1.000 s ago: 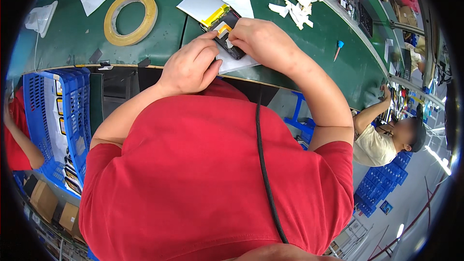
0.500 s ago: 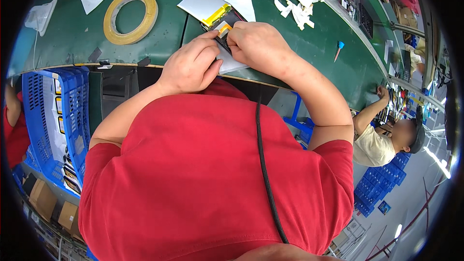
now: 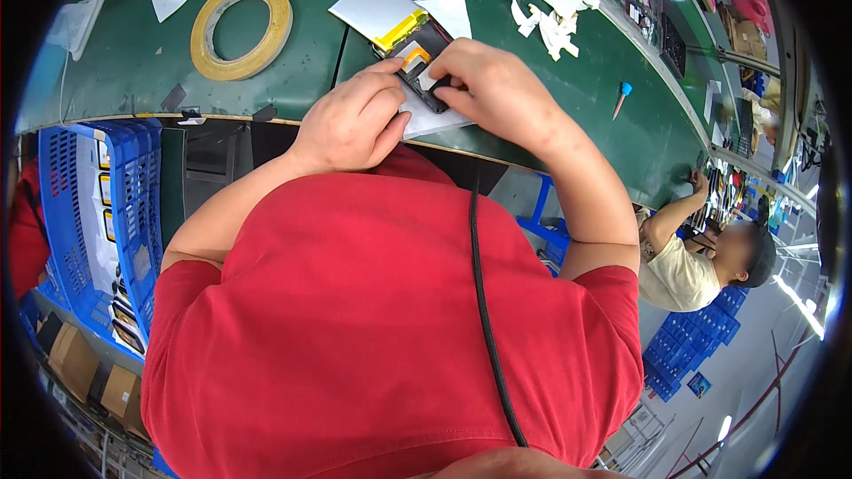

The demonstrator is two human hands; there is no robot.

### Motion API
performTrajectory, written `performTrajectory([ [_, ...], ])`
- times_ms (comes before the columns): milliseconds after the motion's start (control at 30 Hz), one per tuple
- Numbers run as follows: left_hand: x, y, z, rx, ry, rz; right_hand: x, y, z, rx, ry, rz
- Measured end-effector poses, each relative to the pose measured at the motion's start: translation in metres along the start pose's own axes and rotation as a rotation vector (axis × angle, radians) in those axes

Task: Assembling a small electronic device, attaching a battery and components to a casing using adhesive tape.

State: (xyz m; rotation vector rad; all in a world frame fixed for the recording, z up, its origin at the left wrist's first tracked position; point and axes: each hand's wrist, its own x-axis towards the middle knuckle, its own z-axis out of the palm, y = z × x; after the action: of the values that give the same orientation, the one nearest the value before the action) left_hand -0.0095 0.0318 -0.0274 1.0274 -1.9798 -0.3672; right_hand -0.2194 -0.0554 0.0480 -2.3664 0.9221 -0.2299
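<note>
Left hand (image 3: 351,115): fingertips against the left edge of a black device (image 3: 419,66); hold cannot be told. Right hand (image 3: 497,89): thumb and forefinger bent close together at the device's right side; pinch cannot be told. Device: on green table (image 3: 568,89), between both hands, silver panel (image 3: 373,7) at its far end. Screwdriver (image 3: 622,99): blue-ended, right. Tape roll (image 3: 280,22): tan, left. White scraps (image 3: 556,35): beyond, right.

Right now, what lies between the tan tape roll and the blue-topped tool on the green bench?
The head view shows the black device between the tape roll and the blue-topped tool, with the left hand and right hand at it.
</note>
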Motion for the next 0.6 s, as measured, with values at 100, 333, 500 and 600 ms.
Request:
performTrajectory([
  [100,0.0,-0.001,0.001,0.001,-0.004,0.007,-0.001,0.0,0.01,-0.119,0.031,-0.088],
  [333,0.0,0.0,0.0,0.0,-0.008,-0.01,0.004,-0.002,0.019,-0.321,0.028,-0.18],
  [500,0.001,0.001,0.0,-0.006,0.001,-0.005,0.005,0.006,0.018,-0.225,0.121,-0.139],
  [600,0.001,0.002,-0.001,-0.014,-0.004,-0.012,0.001,0.008,0.005,0.151,0.204,0.083],
])
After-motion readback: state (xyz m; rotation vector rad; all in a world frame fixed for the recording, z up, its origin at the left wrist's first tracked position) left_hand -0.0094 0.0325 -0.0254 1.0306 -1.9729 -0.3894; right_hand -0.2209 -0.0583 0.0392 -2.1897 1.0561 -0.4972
